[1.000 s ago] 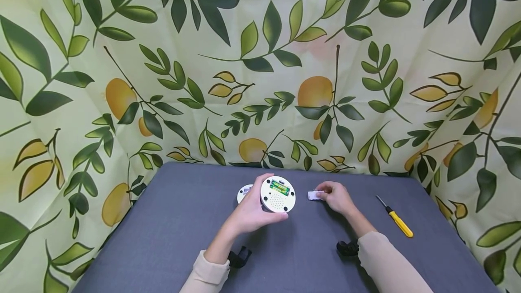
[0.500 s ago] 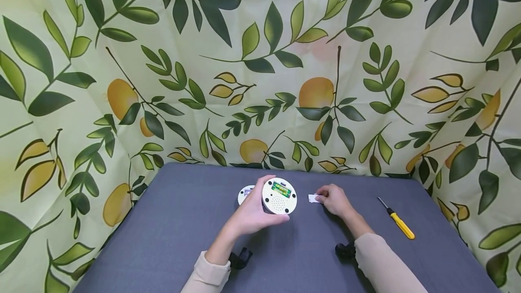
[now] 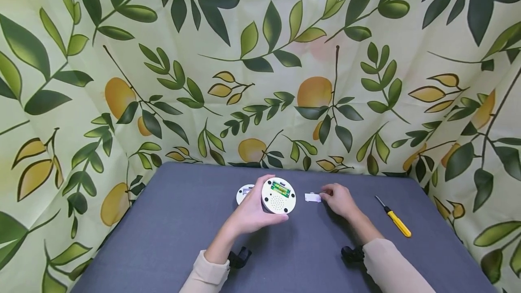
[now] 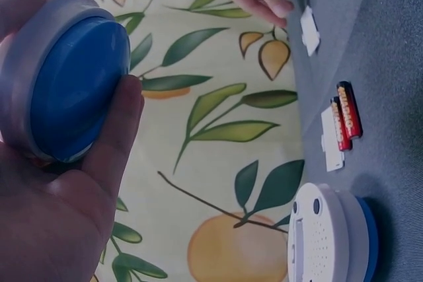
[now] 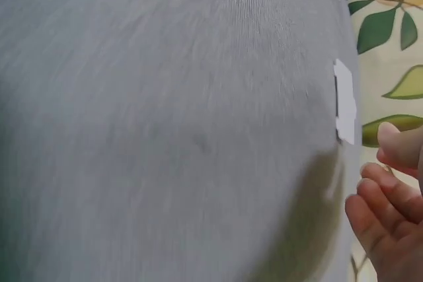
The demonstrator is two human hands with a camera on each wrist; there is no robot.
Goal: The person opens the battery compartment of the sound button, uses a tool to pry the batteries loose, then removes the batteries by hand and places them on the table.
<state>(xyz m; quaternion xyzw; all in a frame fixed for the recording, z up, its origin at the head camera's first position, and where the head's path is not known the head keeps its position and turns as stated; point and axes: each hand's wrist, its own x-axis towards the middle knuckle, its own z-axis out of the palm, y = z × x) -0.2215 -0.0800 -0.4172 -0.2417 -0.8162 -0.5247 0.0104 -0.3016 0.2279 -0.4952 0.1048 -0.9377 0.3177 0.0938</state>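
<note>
Your left hand [image 3: 254,207] grasps the round device [image 3: 278,203] by its rim, held up off the table [image 3: 175,229] with its underside towards your head camera. On that underside, green batteries [image 3: 281,189] sit in an uncovered bay towards 12 o'clock, with the speaker holes towards 6. Your left wrist view shows its blue dome [image 4: 79,90], with one of your digits lying along the edge.

Your right hand [image 3: 337,200] is released: the fingers are loosely bent and pinch nothing. It is just beside the white cover [image 3: 312,197], which lies on the table at 3 o'clock from the held device; in your right wrist view your fingertips are apart from it, towards 5 o'clock.

At 9 o'clock from the held device, partly behind your left hand, a second device [image 3: 243,193] rests dome down. In your left wrist view, two red batteries [image 4: 346,117] lie at about 12 o'clock from it, next to a second cover [image 4: 330,143]; you cannot tell whether one battery rests on that cover.

The yellow screwdriver [image 3: 395,219] lies between 3 and 4 o'clock from your right hand, tip pointing between 10 and 11.
</note>
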